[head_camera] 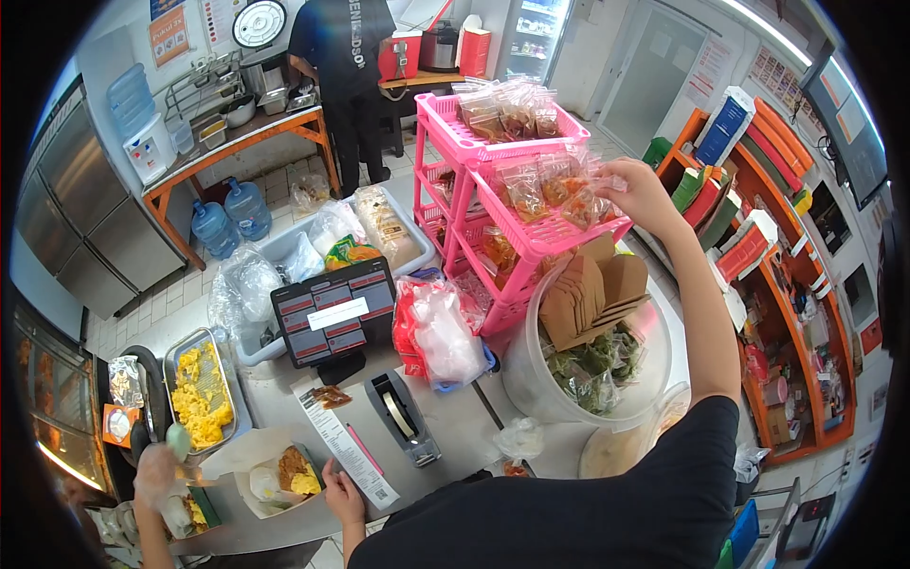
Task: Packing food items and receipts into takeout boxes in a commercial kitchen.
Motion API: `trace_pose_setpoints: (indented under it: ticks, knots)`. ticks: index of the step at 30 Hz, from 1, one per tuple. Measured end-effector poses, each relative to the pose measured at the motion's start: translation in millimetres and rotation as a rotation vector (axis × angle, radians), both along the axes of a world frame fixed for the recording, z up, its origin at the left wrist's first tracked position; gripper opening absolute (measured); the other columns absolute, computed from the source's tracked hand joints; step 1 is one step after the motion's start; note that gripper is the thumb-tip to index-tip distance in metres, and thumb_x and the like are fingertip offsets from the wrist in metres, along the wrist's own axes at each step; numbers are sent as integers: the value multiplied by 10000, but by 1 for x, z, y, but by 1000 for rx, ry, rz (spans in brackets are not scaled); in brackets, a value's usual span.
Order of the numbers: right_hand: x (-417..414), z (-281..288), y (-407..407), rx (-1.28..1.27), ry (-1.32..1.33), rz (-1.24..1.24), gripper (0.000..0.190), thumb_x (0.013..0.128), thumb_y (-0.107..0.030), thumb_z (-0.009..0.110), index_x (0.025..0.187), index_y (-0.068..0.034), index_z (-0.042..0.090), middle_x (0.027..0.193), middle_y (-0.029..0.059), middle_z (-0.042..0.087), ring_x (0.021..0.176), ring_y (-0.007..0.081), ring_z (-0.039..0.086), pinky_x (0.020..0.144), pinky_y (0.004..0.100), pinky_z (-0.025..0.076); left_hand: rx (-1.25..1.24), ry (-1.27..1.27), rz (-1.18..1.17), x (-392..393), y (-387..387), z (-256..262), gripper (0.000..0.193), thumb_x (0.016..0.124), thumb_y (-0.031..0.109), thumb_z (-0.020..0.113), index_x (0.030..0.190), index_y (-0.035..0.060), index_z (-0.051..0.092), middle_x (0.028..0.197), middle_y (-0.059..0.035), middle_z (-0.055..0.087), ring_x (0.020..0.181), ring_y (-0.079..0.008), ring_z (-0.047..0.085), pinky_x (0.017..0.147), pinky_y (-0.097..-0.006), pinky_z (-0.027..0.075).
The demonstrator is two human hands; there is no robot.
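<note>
My right hand (633, 188) is at the right end of a pink plastic rack (530, 235), its fingers pinching a small clear zip bag (586, 206) of reddish sauce among similar bags. My left hand (345, 494) lies on the steel counter with its fingers extended and nothing held. It is beside an open paper food box (279, 484) with rice, a fried piece and yellow scrambled egg. Right of that hand is a long printed receipt (348, 448), with a small brown sauce bag (331, 397) on its far end and a pink pen (365, 449) along it.
A co-worker's gloved hand (156, 473) is over a second food box (195, 513), near a tray of scrambled egg (202, 398). A tape dispenser (403, 419), a tablet (334, 313) and a clear round tub (522, 384) of cardboard pieces and bagged greens stand around. Another person (345, 78) stands at the far table.
</note>
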State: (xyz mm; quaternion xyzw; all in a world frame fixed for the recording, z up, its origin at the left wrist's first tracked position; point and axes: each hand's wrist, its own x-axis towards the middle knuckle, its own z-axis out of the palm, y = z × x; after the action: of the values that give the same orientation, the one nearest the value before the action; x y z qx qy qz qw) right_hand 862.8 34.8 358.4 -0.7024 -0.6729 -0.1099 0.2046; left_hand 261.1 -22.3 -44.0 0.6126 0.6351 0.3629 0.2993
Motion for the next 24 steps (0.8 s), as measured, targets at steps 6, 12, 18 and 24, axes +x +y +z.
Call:
trace_pose_setpoints:
  ticks: [6,12,18,24]
  knots:
    - [-45,27,-24,67,705,117,156,855,4,680,791,-36,543,897,49,699,810,34,600,684,180,441,61,-23,-30,0,6,1,337,950,97,518,1284,58,529,602,-65,485,534,-156,468,524,-314,401]
    - [-163,43,-44,2,837,492,97,790,65,686,838,-7,642,862,34,692,807,80,646,726,233,506,271,-67,-64,11,-6,34,278,919,14,530,1187,19,602,674,-59,551,545,-145,484,533,-281,417]
    - [-252,8,-46,-305,680,797,122,727,41,735,825,-11,683,790,99,681,699,182,668,619,273,520,516,-405,-670,92,34,260,737,722,343,853,1293,32,508,1169,-176,593,1121,-308,573,796,-342,528]
    - [-307,4,-66,-171,551,1080,110,679,7,727,782,14,689,779,139,690,645,224,689,533,285,551,354,-759,-770,85,4,314,714,664,241,903,1220,-18,537,1108,-233,610,1019,-293,626,754,-308,549]
